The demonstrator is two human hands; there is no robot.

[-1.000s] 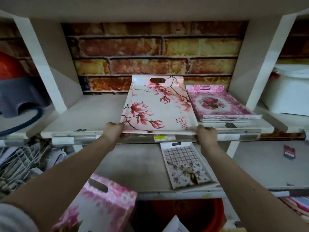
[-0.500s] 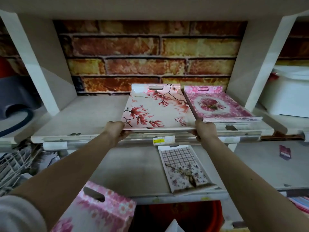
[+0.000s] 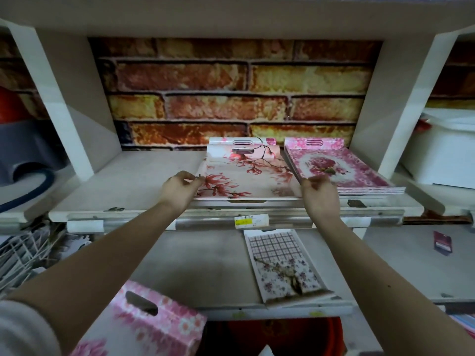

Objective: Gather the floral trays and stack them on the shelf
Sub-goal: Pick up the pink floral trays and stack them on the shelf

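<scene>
A tray with red magnolia blossoms lies flat on the upper shelf, on top of another tray whose white handle end shows behind it. My left hand pinches its left rim, and my right hand curls around its right front corner. A stack of pink rose trays sits close beside it on the right. On the lower shelf lies a checked floral tray. At the bottom left, a pink flowered tray stands below my left forearm.
Slanted white dividers bound the compartment, with a brick-pattern back wall. A white container fills the right bay and a grey and red item the left. Wire racks lie lower left; a red bucket sits below.
The magnolia tray has slid deeper onto the upper shelf and now lies flat. Both hands shifted from its front corners to its side edges.
</scene>
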